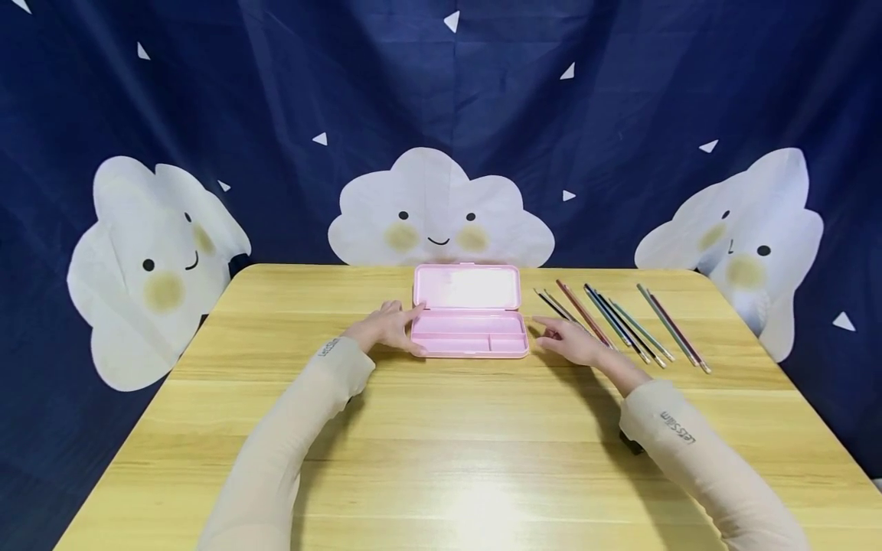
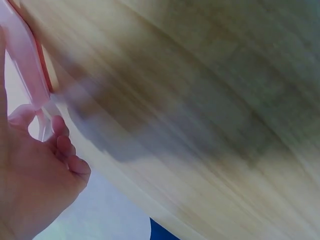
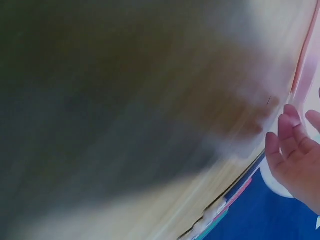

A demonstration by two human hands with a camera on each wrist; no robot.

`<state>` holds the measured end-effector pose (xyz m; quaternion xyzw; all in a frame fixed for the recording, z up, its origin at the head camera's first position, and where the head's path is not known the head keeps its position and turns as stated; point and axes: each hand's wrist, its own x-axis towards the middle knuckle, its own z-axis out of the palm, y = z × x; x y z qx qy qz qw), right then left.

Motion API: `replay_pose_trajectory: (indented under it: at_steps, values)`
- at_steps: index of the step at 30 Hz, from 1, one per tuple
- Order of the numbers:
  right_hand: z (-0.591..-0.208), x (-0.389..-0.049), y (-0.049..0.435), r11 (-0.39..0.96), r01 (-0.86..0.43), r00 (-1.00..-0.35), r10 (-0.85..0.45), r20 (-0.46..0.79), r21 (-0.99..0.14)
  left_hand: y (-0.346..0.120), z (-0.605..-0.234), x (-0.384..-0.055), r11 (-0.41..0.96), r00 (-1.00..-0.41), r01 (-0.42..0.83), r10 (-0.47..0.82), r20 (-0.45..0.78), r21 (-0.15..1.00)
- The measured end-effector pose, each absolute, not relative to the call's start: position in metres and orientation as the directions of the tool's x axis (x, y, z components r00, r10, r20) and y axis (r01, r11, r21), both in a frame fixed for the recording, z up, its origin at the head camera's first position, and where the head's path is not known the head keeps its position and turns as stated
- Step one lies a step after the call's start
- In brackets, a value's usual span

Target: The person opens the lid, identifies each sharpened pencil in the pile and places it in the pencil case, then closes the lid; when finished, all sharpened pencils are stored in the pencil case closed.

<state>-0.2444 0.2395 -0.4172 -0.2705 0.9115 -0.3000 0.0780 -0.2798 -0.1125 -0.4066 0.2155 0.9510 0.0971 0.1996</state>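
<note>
An opened pink pencil case lies on the table with its lid tipped back, and its compartments show no contents. At its left end my left hand grips it, thumb by the front corner and index finger near the hinge. The left wrist view has this hand at the case's corner, the other fingers curled. Just off the right end hovers my right hand, fingers loosely extended and holding nothing. In the right wrist view its fingers are close to the case's pink edge.
Right of the case, several pencils lie slanting on the wooden table, some partly behind my right hand. A dark blue curtain with smiling clouds hangs behind the table's far edge.
</note>
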Motion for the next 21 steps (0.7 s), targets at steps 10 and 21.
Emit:
replay_pose_trajectory:
  at_steps: [10,21]
  values:
    - [-0.405,-0.242,0.287,0.724,-0.392,-0.908,-0.404,0.112,-0.567,-0.115,-0.407,-0.280,0.887,-0.823,0.357,0.447,-0.351,0.293]
    - [-0.401,-0.238,0.359,0.817,-0.296,-0.955,-0.237,0.179,-0.495,-0.117,-0.411,-0.282,0.893,-0.826,0.333,0.432,-0.363,0.303]
